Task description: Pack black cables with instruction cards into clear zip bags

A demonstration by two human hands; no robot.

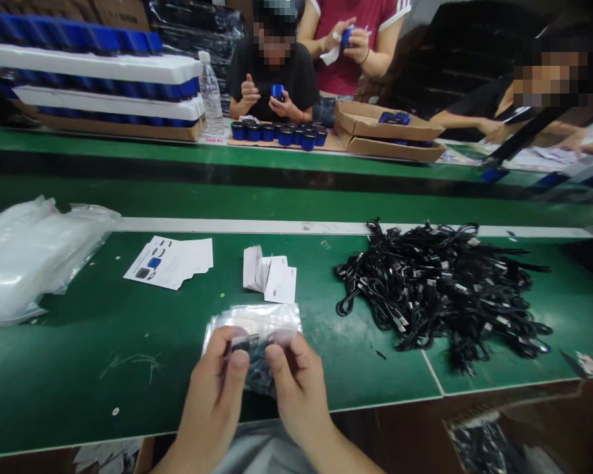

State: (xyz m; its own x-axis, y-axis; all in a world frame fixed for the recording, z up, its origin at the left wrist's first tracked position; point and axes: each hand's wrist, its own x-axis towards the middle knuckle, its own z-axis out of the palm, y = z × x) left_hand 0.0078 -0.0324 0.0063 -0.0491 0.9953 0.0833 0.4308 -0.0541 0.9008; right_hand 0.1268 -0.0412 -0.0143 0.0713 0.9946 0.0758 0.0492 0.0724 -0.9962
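Note:
A small clear plastic bag (259, 376) with something dark inside, seemingly a black cable, is held near the table's front edge. My left hand (216, 388) pinches its left side between thumb and fingers. On its right side, my right hand (301, 385) grips it the same way. Just beyond my fingers lies a stack of flat clear bags (264, 317). Folded white leaflets (279, 280) sit behind that stack, and printed cards (170, 263) are fanned out to their left. To the right is a large heap of black USB cables (435, 283).
A pile of clear plastic bags (34, 257) rests at the left. Across the green table (143, 365), several people work beside blue items (286, 136), cardboard trays (390, 141), a water bottle (210, 95) and white foam trays (89, 62). An open box (494, 441) stands below the edge at right.

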